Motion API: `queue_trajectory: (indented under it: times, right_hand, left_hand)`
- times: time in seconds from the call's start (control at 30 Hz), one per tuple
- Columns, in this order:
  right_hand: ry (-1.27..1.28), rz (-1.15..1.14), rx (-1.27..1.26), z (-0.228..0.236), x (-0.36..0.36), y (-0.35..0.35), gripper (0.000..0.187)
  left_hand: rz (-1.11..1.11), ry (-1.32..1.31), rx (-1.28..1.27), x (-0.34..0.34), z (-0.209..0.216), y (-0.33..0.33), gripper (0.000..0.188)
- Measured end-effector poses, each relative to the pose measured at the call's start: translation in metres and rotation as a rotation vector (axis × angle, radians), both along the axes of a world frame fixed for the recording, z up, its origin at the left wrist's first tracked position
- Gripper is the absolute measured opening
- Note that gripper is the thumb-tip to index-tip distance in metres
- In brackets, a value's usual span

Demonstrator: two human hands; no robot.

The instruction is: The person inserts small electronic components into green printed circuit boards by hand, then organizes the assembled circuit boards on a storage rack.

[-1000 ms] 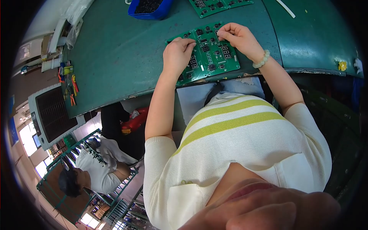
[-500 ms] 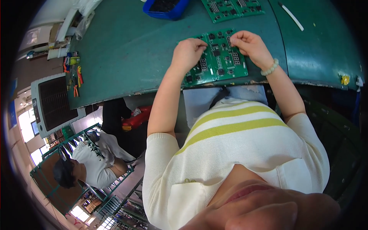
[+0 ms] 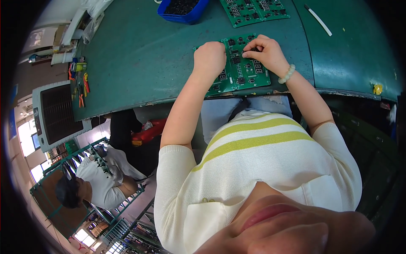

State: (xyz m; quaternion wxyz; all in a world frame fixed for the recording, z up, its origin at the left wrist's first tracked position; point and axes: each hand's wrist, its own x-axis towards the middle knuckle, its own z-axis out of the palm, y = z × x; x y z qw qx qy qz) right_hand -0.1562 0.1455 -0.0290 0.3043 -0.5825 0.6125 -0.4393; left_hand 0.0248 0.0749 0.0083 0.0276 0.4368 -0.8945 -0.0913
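Note:
A green circuit board panel [image 3: 250, 78] with black chips, small round parts and digit displays lies flat near the table's front edge. Over its left part is my left hand [image 3: 210, 59], back up and fingers curled; its fingertips are hidden, and so is whatever they hold. From the right, my right hand [image 3: 269, 54] reaches over the board's upper middle. Its thumb and forefinger come together in a pinch close above the chips; anything between them is too small to make out. A pale bead bracelet [image 3: 287, 74] circles my right wrist.
Further back on the green table [image 3: 139, 55] are a blue bin [image 3: 182, 17] of small black parts and another circuit board panel [image 3: 256, 15]. A white pen-like stick [image 3: 319, 20] lies at the far right. Pliers [image 3: 86, 82] rest at the left edge. A seated co-worker [image 3: 99, 175] is at left.
My right hand has moved left, from the board's right edge toward its middle. My left hand has rolled over, so its fingertips no longer show. The view has shifted slightly.

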Motion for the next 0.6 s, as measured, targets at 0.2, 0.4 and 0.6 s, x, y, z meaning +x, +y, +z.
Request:
queue_trajectory:
  times: [0.2,0.4,0.6]
  right_hand:
    - [0.133,0.037,0.021,0.004,0.000,0.000,0.019]
    - [0.314,0.229,0.003,0.012,-0.006,-0.005,0.013]
    - [0.506,0.268,0.026,0.021,-0.004,-0.008,0.014]
  left_hand:
    - [-0.023,0.044,-0.057,0.001,-0.005,0.007,0.007]
    - [0.516,0.954,0.581,0.018,-0.006,0.007,0.015]
    - [0.453,1.258,1.027,0.031,0.007,0.016,0.019]
